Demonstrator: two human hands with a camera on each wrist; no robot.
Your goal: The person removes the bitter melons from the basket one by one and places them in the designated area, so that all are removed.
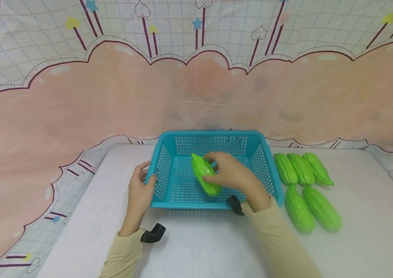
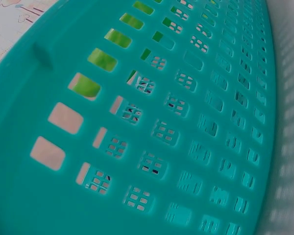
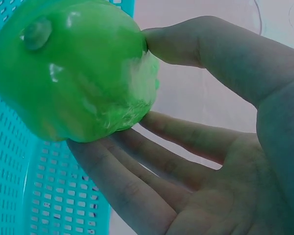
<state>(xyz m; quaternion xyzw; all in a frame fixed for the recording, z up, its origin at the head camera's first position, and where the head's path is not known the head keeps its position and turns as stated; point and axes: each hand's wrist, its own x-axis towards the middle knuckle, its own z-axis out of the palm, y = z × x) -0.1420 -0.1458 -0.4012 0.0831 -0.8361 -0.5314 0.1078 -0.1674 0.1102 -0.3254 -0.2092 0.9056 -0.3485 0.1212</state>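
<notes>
A glossy green ridged gourd is in my right hand, which pinches it between thumb and fingertips over the blue plastic basket. The right wrist view shows the gourd's rounded end with a small stub, the thumb on one side and the fingers beneath. With thumb and fingers on either side of the rim, my left hand grips the basket's left edge. Only the perforated basket wall fills the left wrist view, with green showing through some holes; the left hand is out of that view.
Several similar green gourds lie on the white table right of the basket: a back row with a gourd at its middle, and a front pair including another gourd. A patterned cloth hangs behind.
</notes>
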